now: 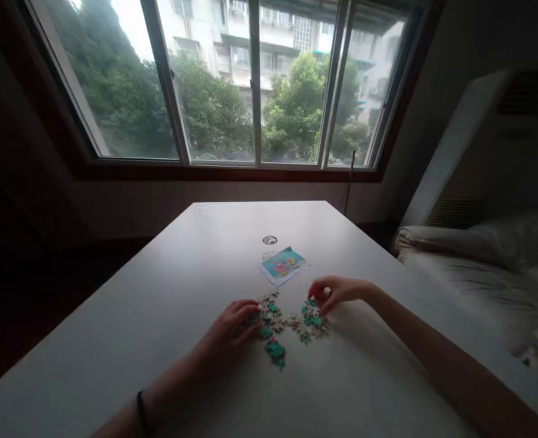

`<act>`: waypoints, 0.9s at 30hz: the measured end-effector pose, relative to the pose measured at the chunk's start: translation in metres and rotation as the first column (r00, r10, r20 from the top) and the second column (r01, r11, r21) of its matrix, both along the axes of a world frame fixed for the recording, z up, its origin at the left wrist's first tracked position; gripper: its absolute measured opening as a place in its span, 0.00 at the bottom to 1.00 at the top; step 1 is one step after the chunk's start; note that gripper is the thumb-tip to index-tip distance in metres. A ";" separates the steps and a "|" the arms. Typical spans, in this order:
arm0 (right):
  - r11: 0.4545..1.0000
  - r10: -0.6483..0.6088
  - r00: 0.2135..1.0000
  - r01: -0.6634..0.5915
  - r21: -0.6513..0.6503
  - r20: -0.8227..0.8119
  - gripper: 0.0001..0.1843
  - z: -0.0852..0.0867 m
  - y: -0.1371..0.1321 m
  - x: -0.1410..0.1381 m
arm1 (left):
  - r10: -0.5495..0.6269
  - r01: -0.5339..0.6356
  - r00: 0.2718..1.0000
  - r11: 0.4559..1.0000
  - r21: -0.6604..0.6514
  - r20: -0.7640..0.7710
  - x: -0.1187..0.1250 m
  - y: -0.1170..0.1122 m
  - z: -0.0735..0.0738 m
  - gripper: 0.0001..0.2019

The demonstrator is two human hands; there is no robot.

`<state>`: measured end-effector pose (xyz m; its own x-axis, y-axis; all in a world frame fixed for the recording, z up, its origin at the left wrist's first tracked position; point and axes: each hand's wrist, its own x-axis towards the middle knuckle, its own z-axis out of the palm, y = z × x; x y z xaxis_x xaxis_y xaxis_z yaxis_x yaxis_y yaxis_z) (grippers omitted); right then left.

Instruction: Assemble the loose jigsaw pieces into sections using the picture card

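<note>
A scatter of small jigsaw pieces [283, 322], teal and pale, lies on the white table [168, 304] in front of me. My left hand [230, 328] rests on the left edge of the pile, fingers curled onto pieces there. My right hand [335, 293] hovers over the right part of the pile, fingertips pinched together on a piece I can barely see. Beyond the pile lies a colourful reference picture card [282, 265].
A small round ring-like object [269, 240] sits on the table past the card. A wide window [251, 85] fills the far wall, with trees and buildings outside. To the right stands a bed with pale bedding [479, 255].
</note>
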<state>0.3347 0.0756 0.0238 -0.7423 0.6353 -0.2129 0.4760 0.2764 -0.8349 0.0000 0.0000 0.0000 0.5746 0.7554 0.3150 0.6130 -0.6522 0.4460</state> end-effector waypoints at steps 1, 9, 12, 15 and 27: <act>1.000 -0.006 1.000 0.005 0.015 0.016 0.28 0.002 -0.002 -0.002 | -0.027 0.027 0.999 0.999 0.017 -0.020 0.001 -0.002 0.001 0.15; 0.987 -0.095 0.992 0.084 0.140 0.077 0.26 0.009 -0.024 -0.029 | -0.051 0.056 0.994 0.997 0.050 -0.096 0.005 -0.011 0.006 0.16; 0.944 -0.078 0.997 0.073 0.322 0.003 0.22 0.000 -0.034 -0.044 | -0.038 0.044 0.994 0.998 0.051 -0.107 0.005 -0.012 0.007 0.17; 0.878 -0.155 0.982 0.185 0.441 -0.105 0.16 -0.014 -0.040 -0.057 | -0.037 0.043 0.994 0.997 0.057 -0.101 0.005 -0.012 0.007 0.16; 0.904 -0.265 0.934 0.326 0.275 -0.239 0.19 -0.030 -0.027 -0.055 | -0.047 0.053 0.996 0.995 0.082 -0.080 0.003 -0.010 0.006 0.16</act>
